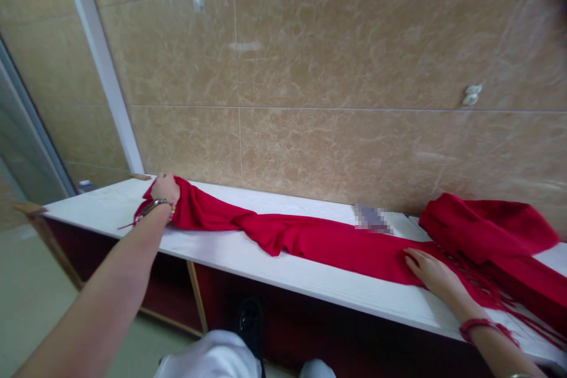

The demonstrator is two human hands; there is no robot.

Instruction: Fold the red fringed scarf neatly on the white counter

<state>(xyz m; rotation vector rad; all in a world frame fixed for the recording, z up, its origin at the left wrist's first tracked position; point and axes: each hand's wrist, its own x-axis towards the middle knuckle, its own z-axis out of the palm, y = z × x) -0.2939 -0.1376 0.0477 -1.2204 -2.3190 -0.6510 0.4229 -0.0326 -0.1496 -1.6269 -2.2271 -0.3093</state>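
Observation:
A long red scarf lies stretched across a white shelf top, creased and partly twisted near its middle. At its left end my left hand is closed round the bunched cloth, and a few fringe strands hang out beside the wrist. My right hand rests on the scarf toward the right with fingers extended, lying on the cloth without gripping it. Just beyond that hand, knotted red fringe spreads over the surface. More red cloth, loosely folded, is piled at the right; whether it joins the scarf I cannot tell.
A blurred-out flat rectangular item lies behind the scarf. Tan marbled tiles cover the wall along the back edge. Dark compartments open below the shelf top. A black shoe shows below the front edge.

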